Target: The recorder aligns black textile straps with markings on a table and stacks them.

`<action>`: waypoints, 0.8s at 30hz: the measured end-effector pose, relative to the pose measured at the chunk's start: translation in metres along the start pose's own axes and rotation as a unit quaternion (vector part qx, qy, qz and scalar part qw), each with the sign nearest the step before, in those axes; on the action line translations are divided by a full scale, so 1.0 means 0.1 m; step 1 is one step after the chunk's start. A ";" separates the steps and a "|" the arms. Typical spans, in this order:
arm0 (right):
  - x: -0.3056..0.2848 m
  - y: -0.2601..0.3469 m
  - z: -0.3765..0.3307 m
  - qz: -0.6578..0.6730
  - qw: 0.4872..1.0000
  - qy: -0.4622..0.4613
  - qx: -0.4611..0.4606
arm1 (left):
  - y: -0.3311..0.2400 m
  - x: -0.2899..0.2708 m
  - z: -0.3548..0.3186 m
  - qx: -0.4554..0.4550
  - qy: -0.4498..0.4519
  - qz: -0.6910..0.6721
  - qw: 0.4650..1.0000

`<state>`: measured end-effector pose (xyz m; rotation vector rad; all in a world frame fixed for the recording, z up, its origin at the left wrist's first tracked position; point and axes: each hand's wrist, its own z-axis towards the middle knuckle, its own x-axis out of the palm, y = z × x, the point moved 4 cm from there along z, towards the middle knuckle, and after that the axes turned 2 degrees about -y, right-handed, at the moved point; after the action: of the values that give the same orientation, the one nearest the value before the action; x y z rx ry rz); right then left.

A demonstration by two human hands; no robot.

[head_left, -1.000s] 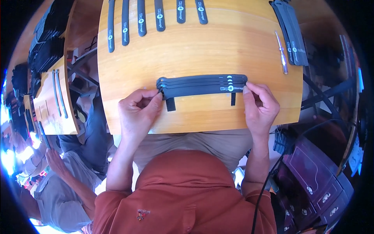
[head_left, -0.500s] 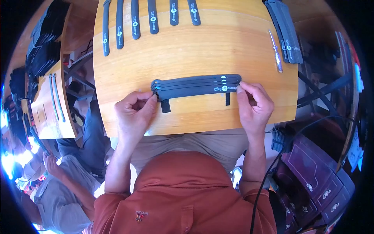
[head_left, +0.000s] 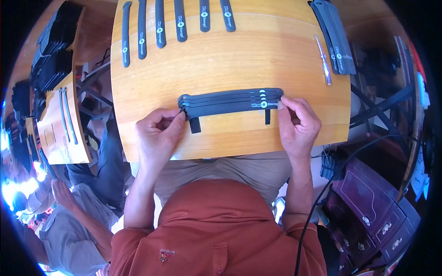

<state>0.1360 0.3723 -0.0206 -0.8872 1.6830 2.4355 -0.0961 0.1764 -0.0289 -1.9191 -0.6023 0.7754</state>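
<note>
A stack of dark grey storage straps (head_left: 225, 103) lies crosswise near the front of the wooden table (head_left: 230, 60), each strap's edge showing in a step. My left hand (head_left: 161, 131) pinches the stack's left end, where the straps narrow to loops. At the opposite end my right hand (head_left: 299, 122) grips the rounded tips between thumb and fingers. Below the stack two short black strips stick out on the tabletop: a wider left strip (head_left: 195, 125) beside my left fingers and a narrower right strip (head_left: 267, 117).
Several single straps (head_left: 160, 27) lie spaced in a row at the far left. A screwdriver (head_left: 324, 62) with a clear handle and a strap pile (head_left: 336, 41) sit far right. To the left are a side table (head_left: 55, 138), black piles (head_left: 55, 50) and another person (head_left: 76, 225).
My hands keep the same grip on the strap stack, and the right has shifted very slightly left. The person at left has moved a hand a little.
</note>
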 end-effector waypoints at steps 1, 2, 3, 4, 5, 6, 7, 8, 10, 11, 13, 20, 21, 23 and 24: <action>0.00 0.01 0.00 0.002 1.000 0.001 0.000 | 0.01 0.00 0.00 0.000 0.001 -0.004 1.000; 0.00 0.02 -0.01 0.002 1.000 0.000 0.003 | 0.03 -0.01 0.01 0.000 0.000 -0.003 1.000; 0.00 0.01 0.00 0.002 1.000 0.000 0.007 | 0.05 -0.01 0.02 0.009 0.001 0.002 1.000; 0.01 0.01 -0.01 0.004 1.000 0.000 0.007 | 0.06 -0.01 0.02 0.017 0.002 0.008 1.000; 0.01 0.01 -0.01 0.000 1.000 -0.002 -0.003 | 0.05 -0.02 0.02 0.018 0.000 0.009 1.000; 0.01 0.01 -0.01 -0.006 1.000 -0.003 -0.013 | 0.05 -0.02 0.01 0.017 0.004 0.009 1.000; 0.01 0.01 -0.01 -0.005 1.000 -0.002 -0.013 | 0.04 -0.02 0.01 0.015 0.008 0.009 1.000; 0.01 0.01 -0.01 -0.014 1.000 -0.004 -0.018 | 0.03 -0.01 0.01 0.015 0.007 0.009 1.000; 0.03 0.00 -0.02 -0.019 1.000 -0.004 -0.022 | 0.01 0.00 0.00 0.000 0.000 0.003 1.000; 0.03 0.01 -0.02 -0.030 0.999 -0.004 -0.035 | -0.01 0.00 0.01 -0.001 -0.003 0.006 1.000; 0.04 0.03 -0.03 -0.036 0.998 0.000 -0.046 | -0.03 0.00 -0.01 -0.022 -0.002 0.002 1.000; 0.04 0.03 -0.03 -0.058 0.997 -0.009 -0.058 | -0.03 0.02 0.01 -0.003 0.005 -0.005 1.000; 0.04 0.03 -0.03 -0.058 0.996 -0.009 -0.065 | -0.03 0.02 0.01 0.000 0.005 -0.003 1.000; 0.05 0.03 -0.03 -0.057 0.996 -0.009 -0.074 | -0.04 0.01 0.01 0.003 0.004 -0.001 1.000; 0.04 0.03 -0.03 -0.058 0.996 -0.007 -0.070 | -0.06 0.01 0.00 0.003 0.005 0.006 1.000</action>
<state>0.1325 0.3672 -0.0206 -0.9516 1.4275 2.4987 -0.0958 0.1798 -0.0243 -1.9220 -0.5826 0.7751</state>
